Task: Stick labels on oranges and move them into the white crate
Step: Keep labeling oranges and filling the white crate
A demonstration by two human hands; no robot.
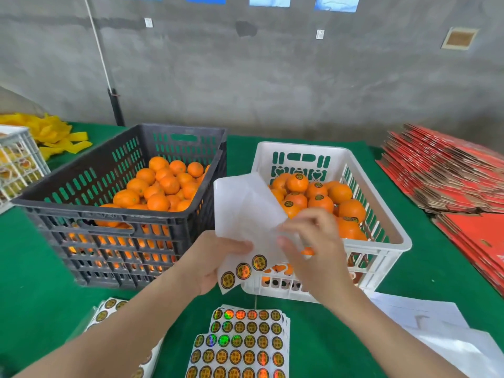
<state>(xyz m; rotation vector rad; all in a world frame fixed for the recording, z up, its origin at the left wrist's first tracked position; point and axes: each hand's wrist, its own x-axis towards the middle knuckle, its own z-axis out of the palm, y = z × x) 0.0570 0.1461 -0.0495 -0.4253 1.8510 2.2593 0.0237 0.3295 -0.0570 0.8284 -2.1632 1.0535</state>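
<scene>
A black crate on the left holds several unlabelled oranges. To its right stands the white crate with several labelled oranges inside. Between the crates, my left hand grips a nearly used-up label sheet with three round gold labels left along its lower edge. My right hand pinches the sheet's right side, in front of the white crate.
Full label sheets lie on the green table below my hands, more at the lower left. White backing papers lie at the lower right. Red flat cartons stack on the right; yellow strips and a grey crate sit far left.
</scene>
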